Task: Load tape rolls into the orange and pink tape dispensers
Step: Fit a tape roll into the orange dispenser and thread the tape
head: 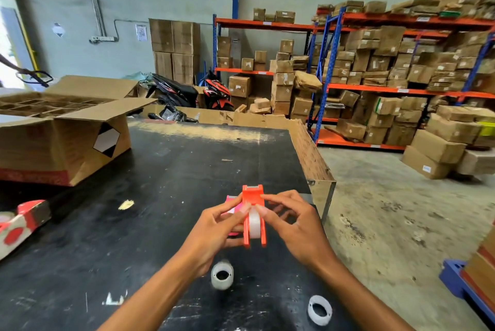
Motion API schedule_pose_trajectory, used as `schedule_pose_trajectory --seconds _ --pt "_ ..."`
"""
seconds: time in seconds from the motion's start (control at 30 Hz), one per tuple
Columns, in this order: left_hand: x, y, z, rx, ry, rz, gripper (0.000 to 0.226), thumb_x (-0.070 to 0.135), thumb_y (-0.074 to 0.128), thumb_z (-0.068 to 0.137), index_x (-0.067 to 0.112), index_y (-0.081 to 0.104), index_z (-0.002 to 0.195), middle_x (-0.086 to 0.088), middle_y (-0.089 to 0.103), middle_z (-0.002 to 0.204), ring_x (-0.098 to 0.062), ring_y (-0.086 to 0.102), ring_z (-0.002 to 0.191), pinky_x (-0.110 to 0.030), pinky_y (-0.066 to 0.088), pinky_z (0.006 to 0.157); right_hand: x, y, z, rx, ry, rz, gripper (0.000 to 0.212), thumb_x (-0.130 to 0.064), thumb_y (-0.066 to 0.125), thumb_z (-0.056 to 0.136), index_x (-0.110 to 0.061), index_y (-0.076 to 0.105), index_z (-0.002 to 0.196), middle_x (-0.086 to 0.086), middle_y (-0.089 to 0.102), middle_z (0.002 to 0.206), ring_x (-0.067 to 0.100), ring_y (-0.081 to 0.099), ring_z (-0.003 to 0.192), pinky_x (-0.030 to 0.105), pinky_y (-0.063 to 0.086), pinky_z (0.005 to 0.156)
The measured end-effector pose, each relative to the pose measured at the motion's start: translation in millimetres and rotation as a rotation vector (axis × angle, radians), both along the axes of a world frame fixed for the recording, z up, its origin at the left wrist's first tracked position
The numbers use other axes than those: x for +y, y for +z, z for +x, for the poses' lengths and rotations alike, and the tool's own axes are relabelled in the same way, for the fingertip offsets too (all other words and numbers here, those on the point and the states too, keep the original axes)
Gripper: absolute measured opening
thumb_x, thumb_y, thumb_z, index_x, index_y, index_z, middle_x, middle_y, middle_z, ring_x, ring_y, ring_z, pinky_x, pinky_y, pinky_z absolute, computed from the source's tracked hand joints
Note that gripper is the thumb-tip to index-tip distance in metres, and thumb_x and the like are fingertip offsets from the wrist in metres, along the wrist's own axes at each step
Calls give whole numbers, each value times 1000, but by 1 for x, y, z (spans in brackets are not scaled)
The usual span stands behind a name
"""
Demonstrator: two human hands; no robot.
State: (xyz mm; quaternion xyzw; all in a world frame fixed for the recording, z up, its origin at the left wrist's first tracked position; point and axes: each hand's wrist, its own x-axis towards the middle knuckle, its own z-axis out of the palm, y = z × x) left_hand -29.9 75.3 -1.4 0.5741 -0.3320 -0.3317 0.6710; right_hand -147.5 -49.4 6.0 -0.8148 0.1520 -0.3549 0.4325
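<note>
The orange tape dispenser is held above the black table, with a clear tape roll seated between its side walls. My left hand grips its left side, thumb on top of the roll. My right hand touches the right side, its fingertips pinching at the roll's top. The pink dispenser is mostly hidden behind my left hand. Two loose clear tape rolls lie on the table nearer to me, one below my hands and one at the front right.
A large open cardboard box stands on the table's left. A red and white box flap lies at the left edge. The table's right edge drops to concrete floor. Shelves of cartons and parked scooters stand behind.
</note>
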Motion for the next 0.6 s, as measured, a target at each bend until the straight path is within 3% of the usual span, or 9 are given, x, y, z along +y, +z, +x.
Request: schedule_pose_trajectory --seconds 0.13,0.23,0.4,0.6 --pt "-4 1 -2 -10 -20 -20 34 32 66 77 34 67 111 -4 79 89 -18 75 79 -23 59 61 -7 8 -1 186 64 -68 25 -41 74 75 -42 70 100 -8 47 86 4 46 76 11 40 66" --pt "-7 1 -3 -14 -28 -16 39 34 66 75 33 65 114 -4 80 89 -19 76 79 -23 58 60 -12 13 -4 279 100 -78 26 -33 76 76 -31 72 101 -10 48 87 2 44 78 13 36 69" --pt "-12 -4 -5 -23 -33 -16 48 39 67 74 29 63 121 -5 79 91 -21 76 83 -25 58 61 -10 20 -10 166 97 41 9 -19 79 74 -17 76 82 0 56 86 12 50 75 28 44 71" --pt "-10 -8 -9 -83 -65 8 51 42 66 76 32 60 125 -17 75 101 -23 74 87 -27 58 64 -18 43 -15 34 47 -12 10 -15 77 75 -23 73 71 6 65 93 9 61 78 18 47 66"
